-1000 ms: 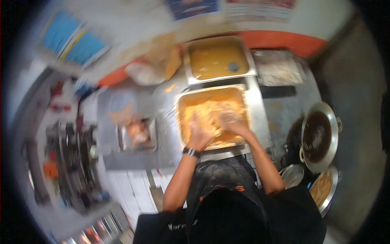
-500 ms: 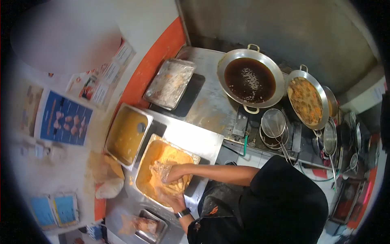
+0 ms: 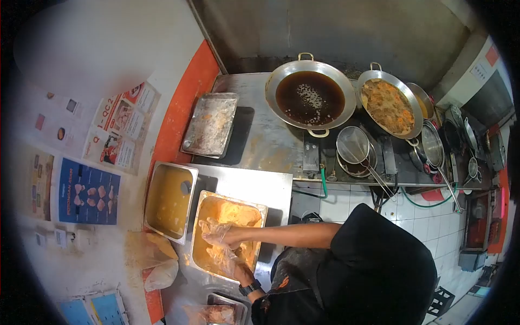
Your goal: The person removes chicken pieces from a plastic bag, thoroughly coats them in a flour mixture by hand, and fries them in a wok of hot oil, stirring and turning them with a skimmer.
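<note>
Both my hands are in clear plastic gloves dusted with orange flour, inside a metal pan [image 3: 264, 216] of orange breading flour [image 3: 241, 214]. My right hand [image 3: 221, 236] reaches in from the right, fingers curled into the flour; what they hold, if anything, is coated and cannot be made out. Below it, my left hand [image 3: 236, 266], with a dark watch [image 3: 249, 287] at the wrist, lies over the pan's near edge. Its fingers are blurred under the glove and flour. Beside the pan stands a metal container of yellowish liquid [image 3: 168, 208].
A wide pan of dark oil [image 3: 310, 97] and another pan of frying food [image 3: 389, 105] sit on the stove. Strainers [image 3: 352, 145] lie in front. A floury tray [image 3: 210, 123] rests by the wall. A small tray [image 3: 242, 310] with bagged, meat-like pieces is at the bottom.
The view has shifted, so the stove pans appear further left and the counter containers lower. Both my hands stay in the flour pan; my right hand's fingers have shifted slightly within it.
</note>
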A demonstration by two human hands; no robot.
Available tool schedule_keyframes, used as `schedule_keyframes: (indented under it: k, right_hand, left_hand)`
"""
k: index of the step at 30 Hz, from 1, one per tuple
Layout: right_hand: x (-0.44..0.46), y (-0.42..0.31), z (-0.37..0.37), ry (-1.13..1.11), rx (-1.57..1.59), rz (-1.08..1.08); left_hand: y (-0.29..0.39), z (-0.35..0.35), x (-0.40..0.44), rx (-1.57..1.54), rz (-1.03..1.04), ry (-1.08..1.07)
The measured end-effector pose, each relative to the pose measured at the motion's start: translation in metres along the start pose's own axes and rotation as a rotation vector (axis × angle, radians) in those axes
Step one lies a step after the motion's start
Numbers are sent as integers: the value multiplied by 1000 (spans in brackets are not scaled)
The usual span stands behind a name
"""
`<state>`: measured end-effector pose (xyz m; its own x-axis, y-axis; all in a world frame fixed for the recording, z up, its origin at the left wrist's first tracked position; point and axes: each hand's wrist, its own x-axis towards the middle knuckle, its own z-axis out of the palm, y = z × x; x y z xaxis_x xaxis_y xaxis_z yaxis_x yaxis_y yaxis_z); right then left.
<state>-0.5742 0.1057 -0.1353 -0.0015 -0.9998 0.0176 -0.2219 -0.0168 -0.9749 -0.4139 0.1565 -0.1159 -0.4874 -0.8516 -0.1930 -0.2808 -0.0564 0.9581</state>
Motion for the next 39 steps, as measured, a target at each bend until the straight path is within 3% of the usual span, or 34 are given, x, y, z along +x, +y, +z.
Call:
schedule_keyframes:
  k: [1,2,3,5,6,7,8,9,10,11,12,13,14,15,16,19,21,23,25,28,30,31,33,34,35,37,39]
  right_hand:
    - [2,-6,-1,-78,-38,-1]
    - [-7,-45,-18,-130,-476,-32]
    - [-6,-43,-15,-81,-528,-36]
    - [-4,-39,-9,17,-630,-35]
    - [-10,-35,-7,-147,-574,21]
    - [-21,-50,-8,-316,-509,77]
    - [-28,-65,-10,-247,-456,208]
    - [-28,-30,-2,-215,-542,177]
    - [-37,-43,-9,-196,-603,156]
    - [-48,-53,-13,-177,-666,137]
    - [-59,-19,-8,-211,-557,56]
    - [-63,-79,-30,-481,-709,234]
    - [-70,-100,-38,-473,-718,211]
    - [-76,-121,-48,-464,-726,189]
    - [-85,-96,-42,-404,-857,-3]
    - [-95,-99,-53,-386,-765,90]
    - [-102,-84,-62,-378,-753,-119]
    - [-105,-80,-71,-403,-763,-168]
    - [-105,-81,-75,-420,-773,-206]
    - [-99,-99,-91,-462,-761,-232]
    - [-92,-117,-105,-662,-638,9]
    - [-90,-123,-108,-686,-645,-2]
    - [-84,-130,-111,-515,-543,-28]
    - [-74,-105,-112,-409,-642,-148]
    - [-63,-104,-111,-418,-646,-154]
    - [-38,-108,-110,-133,-486,-252]
    - [-14,-94,-124,-122,-569,-285]
  left_hand:
    - [2,-4,2,61,18,-2]
    - [18,-1,12,-374,-83,106]
    - [33,3,24,-813,-177,212]
    - [69,3,41,-882,-249,143]
    - [78,-3,45,-935,-334,73]
    - [62,-9,56,-941,-337,86]
    - [32,-14,74,-821,-331,-10]
    - [13,-21,77,-707,-326,-84]
    - [20,-19,78,-731,-378,-91]
    - [0,-20,85,-665,-402,-36]
    - [-26,-23,88,-586,-461,37]
    - [-30,-19,91,-524,-299,48]
    - [-34,-14,94,-463,-139,68]
    - [-30,-3,103,-466,-131,216]
    - [-4,9,97,-543,-156,268]
    - [-12,12,96,-559,-151,300]
    - [-21,11,91,-521,-185,349]
    - [-49,11,95,-251,-100,475]
    - [-51,15,90,-294,-237,485]
    - [-44,15,86,-369,-140,525]
    - [-43,8,90,-321,-241,523]
    - [-41,6,90,-268,-348,498]
    - [-36,6,96,-388,-329,491]
    - [-31,6,96,-492,-306,454]
    - [-24,7,94,-499,-303,463]
    - [-9,2,94,-426,-13,479]
    - [-12,-8,91,-396,-72,400]
